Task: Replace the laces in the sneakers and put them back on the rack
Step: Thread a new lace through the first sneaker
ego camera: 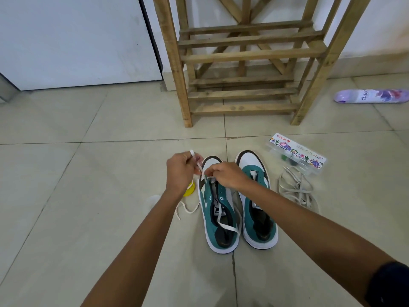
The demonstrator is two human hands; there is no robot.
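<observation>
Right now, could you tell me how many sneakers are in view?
2: the left sneaker under both hands, being laced, and the right sneaker beside it on the floor. None sits on the rack.

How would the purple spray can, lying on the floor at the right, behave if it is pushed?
The purple spray can lies on its side on smooth tile floor, so it would probably roll. Its rounded body likely slides easily too.

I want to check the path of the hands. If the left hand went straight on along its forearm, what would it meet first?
Probably nothing near. The left hand, gripping the white lace, points up-floor past the left sneaker; bare floor tiles follow, perhaps then the wooden rack's left leg. Depth is unclear.
</observation>
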